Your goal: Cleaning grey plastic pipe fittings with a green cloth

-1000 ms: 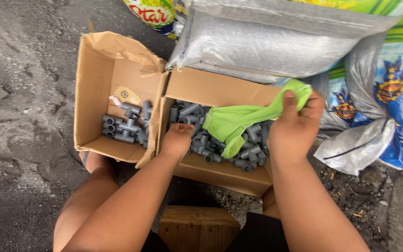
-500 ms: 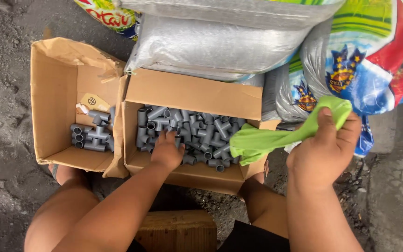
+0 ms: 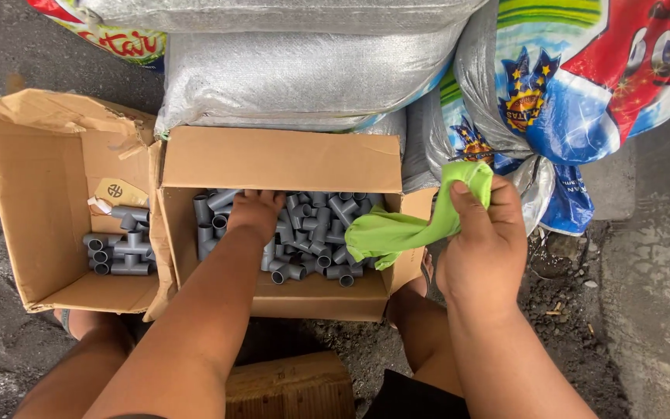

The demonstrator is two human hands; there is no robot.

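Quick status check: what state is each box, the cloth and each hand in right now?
Right cardboard box: open, filled with grey pipe fittings.
Left cardboard box: open, few fittings in a corner.
Green cloth: crumpled, gripped by right hand.
Left hand: reaching into the fittings.

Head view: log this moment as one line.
left hand: in pipe fittings, grip hidden | right hand: grips green cloth | middle box: open

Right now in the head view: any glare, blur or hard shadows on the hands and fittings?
Head view: soft even daylight, no hard shadows; left hand, grey pipe fittings, right hand and green cloth sharp; mild sheen on the silver sack; slight wide-angle stretch at edges.
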